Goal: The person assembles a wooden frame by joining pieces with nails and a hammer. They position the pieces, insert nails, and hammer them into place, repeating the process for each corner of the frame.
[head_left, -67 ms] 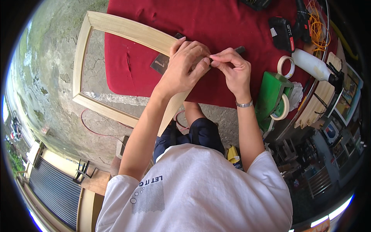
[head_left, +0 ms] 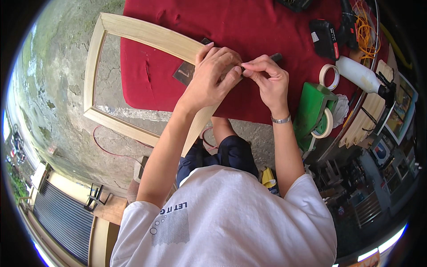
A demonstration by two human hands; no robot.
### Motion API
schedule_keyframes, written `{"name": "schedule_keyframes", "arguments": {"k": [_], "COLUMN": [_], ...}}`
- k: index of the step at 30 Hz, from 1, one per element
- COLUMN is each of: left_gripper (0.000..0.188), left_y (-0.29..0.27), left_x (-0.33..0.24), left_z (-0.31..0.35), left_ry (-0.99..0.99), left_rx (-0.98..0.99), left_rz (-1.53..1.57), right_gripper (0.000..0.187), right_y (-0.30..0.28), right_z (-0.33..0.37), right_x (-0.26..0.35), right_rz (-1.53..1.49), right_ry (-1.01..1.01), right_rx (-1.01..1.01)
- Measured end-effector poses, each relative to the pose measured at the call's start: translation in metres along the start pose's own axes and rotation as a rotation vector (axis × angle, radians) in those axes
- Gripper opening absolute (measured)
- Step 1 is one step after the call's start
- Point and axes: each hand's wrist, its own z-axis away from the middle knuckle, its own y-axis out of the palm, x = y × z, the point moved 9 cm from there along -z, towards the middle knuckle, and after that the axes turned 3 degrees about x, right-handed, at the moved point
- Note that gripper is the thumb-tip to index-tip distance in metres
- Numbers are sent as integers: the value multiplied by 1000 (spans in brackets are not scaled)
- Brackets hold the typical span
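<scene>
A pale wooden frame (head_left: 151, 37) reaches from the red-covered table out past its left edge. Over the frame's near right corner lies my left hand (head_left: 215, 73), its fingers bent around the wood and its thumb stretched toward the right. My right hand (head_left: 269, 80) is closed in a pinch beside that thumb; what sits between its fingertips is too small and dark to name. A flat dark metal plate (head_left: 181, 73) shows under the frame by my left wrist. Behind my right fingers pokes out the dark end of a tool (head_left: 276, 57), mostly hidden.
Red cloth (head_left: 249, 26) covers the table. To the right stand a green tape dispenser (head_left: 311, 107), a roll of tape (head_left: 324, 75), a white bottle (head_left: 356, 73), a black battery pack (head_left: 324, 40) and orange cord (head_left: 365, 33). A thin red hose (head_left: 111, 153) crosses the concrete floor.
</scene>
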Motion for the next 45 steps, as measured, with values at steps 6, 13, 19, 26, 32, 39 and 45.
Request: {"name": "schedule_keyframes", "arguments": {"k": [6, 13, 19, 26, 32, 39, 45], "left_gripper": [19, 19, 21, 21, 21, 22, 21], "left_y": [1, 2, 1, 0, 1, 0, 1], "left_x": [1, 1, 1, 1, -1, 1, 1], "left_z": [0, -1, 1, 0, -1, 0, 1], "left_ry": [-1, 0, 13, -2, -7, -12, -3], "left_rx": [28, 6, -32, -16, 23, -23, -22], "left_rz": [-10, -18, -18, -11, -14, -14, -32], "right_gripper": [12, 16, 21, 10, 14, 20, 22], "right_y": [2, -15, 0, 0, -16, 2, 0], "right_z": [2, -9, -3, -2, -3, -5, -3], "right_x": [-9, 15, 37, 12, 2, 47, 36], "right_rz": [-111, 317, 230, 46, 58, 296, 289], "right_ry": [89, -5, -108, 84, 115, -88, -144], "right_rx": [-21, -213, 47, 1, -134, 76, 27]}}
